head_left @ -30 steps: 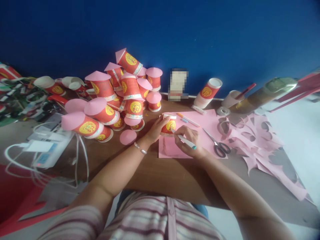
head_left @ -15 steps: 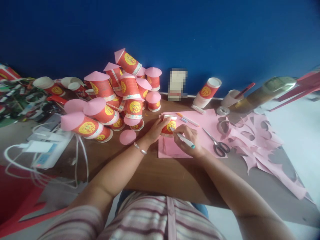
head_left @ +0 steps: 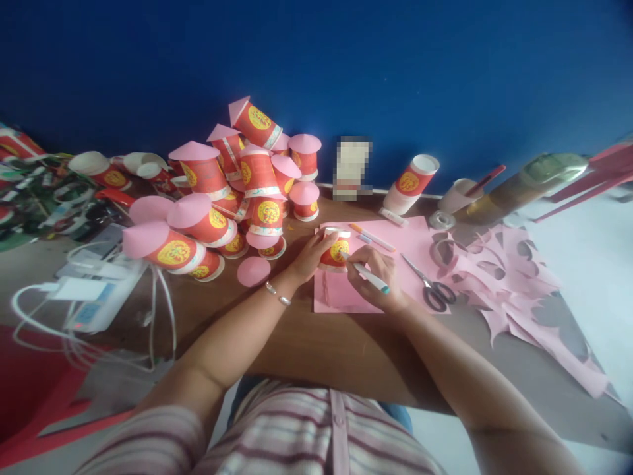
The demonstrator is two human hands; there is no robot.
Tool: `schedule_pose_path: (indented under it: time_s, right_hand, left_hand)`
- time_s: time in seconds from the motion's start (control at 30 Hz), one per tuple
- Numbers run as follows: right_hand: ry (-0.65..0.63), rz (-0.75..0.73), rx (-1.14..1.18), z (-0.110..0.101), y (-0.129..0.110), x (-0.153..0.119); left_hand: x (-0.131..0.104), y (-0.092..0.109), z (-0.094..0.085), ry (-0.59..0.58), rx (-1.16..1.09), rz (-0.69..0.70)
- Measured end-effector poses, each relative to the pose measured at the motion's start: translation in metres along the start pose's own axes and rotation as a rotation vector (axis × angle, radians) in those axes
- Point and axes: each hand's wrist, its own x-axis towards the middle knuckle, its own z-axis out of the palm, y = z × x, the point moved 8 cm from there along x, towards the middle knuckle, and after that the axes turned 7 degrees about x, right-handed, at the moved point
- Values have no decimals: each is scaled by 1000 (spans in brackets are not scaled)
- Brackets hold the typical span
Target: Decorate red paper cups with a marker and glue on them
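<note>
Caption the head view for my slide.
Left hand holds a red cup; right hand holds a marker at its yellow emblem.

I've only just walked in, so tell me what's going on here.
The person's left hand holds a small red cup while the right hand holds a pen, its tip at the cup's yellow emblem; contact is too small to tell. Scissors lie to the right, beside pink paper scraps. Cups with pink cone tops are piled to the left.
</note>
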Motion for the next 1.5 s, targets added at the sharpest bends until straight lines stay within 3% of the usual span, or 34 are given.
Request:
schedule_pose_path:
  time_s: [0.33,0.93,1.5]
  right_hand:
    - [-12,-21,41,1,0,1]
    - [86,-23,-53,-4,4,0]
    - [85,-21,-75,-7,2,-1]
  left_hand:
    - [-2,-2,1,-29,7,-27]
    - [-1,-2,4,-25,-61,-59]
    - [-4,9,4,-3,-75,-38]
